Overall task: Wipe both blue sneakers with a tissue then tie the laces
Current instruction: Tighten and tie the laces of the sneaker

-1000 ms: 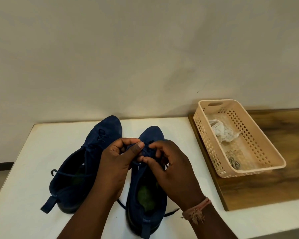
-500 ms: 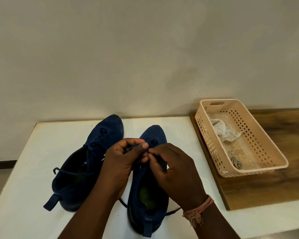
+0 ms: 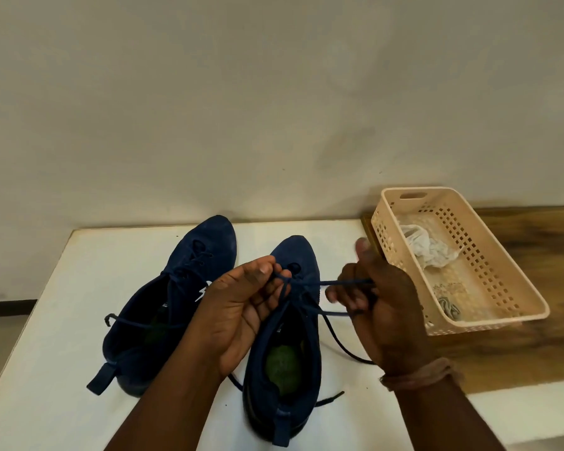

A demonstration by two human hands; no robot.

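Hands have separated since a second ago: they were bunched together over the right sneaker's [image 3: 282, 323] tongue, now they're pulling apart sideways. Left hand [image 3: 241, 314] pinches one run of the lace [image 3: 336, 282] at the crossing just above the eyelets; right hand [image 3: 378, 304] has drawn the other run out to the right, fingers curled round it, lace taut between them. Reads as cinching a knot or first crossover, can't tell which from this angle. Loose lace ends trail on the white desk [image 3: 62, 320] beside the heel.

Left sneaker [image 3: 176, 294] sits just beside it, toe toward the wall, lace slack across the opening with one end sticking out left — looks untied.

Crumpled tissue [image 3: 427, 249] is in the beige basket [image 3: 508, 288] on the wooden board [image 3: 534, 346], so wiping looks finished. My guess: tying is partway on shoe one, shoe two still pending.

Risk: uneven pull drags the sneaker toward the basket.
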